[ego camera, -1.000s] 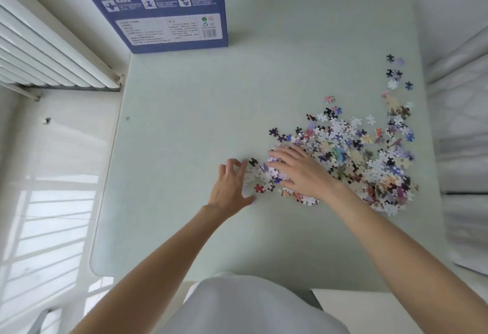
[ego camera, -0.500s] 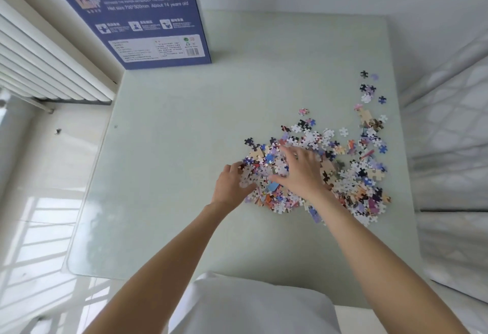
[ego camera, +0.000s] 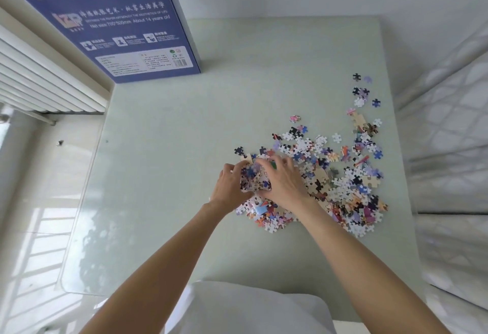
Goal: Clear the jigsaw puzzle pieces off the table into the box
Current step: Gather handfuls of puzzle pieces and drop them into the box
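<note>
While the box [ego camera: 111, 25] stands at upper left, left hand [ego camera: 229, 188] and right hand [ego camera: 284, 183] cup together, their grip clamped on a heap of puzzle pieces [ego camera: 254, 179] for carrying over.

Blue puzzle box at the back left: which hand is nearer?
Left. The left hand cups the near-left edge of the piece pile, on the side facing the blue puzzle box. The right hand lies further right, over the pile. Neither touches the box.
</note>
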`<action>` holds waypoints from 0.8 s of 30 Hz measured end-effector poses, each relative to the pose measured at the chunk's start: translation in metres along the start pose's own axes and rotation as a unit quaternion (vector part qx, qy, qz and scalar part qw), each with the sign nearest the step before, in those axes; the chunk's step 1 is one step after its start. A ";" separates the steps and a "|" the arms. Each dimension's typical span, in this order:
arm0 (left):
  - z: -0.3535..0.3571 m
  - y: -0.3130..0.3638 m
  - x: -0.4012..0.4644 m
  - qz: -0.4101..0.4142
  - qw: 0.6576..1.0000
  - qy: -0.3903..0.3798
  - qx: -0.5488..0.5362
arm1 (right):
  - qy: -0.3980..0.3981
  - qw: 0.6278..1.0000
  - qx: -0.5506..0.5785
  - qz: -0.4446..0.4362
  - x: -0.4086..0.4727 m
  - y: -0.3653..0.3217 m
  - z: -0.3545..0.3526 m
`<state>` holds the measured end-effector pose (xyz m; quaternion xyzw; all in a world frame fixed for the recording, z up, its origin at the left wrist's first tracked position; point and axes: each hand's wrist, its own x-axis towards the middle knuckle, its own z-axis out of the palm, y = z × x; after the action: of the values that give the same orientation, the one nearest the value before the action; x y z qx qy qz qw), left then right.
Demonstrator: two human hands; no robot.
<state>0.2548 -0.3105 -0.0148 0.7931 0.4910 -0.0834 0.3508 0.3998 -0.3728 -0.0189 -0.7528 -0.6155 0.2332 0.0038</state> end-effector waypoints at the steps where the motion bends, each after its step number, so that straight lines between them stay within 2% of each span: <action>1: 0.000 0.001 0.000 0.007 1.000 -0.004 0.006 | 0.003 1.000 0.011 0.001 -0.001 0.001 0.000; 8: 0.000 0.004 0.002 0.025 0.999 -0.008 0.022 | 0.043 0.990 0.129 0.020 -0.006 0.016 -0.013; 13: -0.004 0.004 0.006 0.003 1.000 -0.011 -0.029 | 0.046 0.987 0.143 0.051 -0.006 0.027 -0.017; 18: -0.004 -0.002 0.009 -0.009 0.997 -0.017 -0.081 | 0.076 0.967 0.240 0.035 -0.009 0.030 -0.019; 24: -0.003 -0.005 0.005 0.004 0.998 -0.016 -0.054 | 0.052 0.973 0.223 0.041 -0.012 0.032 -0.018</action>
<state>0.2527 -0.3036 -0.0176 0.7733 0.4863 -0.0681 0.4012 0.4343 -0.3869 -0.0081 -0.7686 -0.5155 0.3253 0.1939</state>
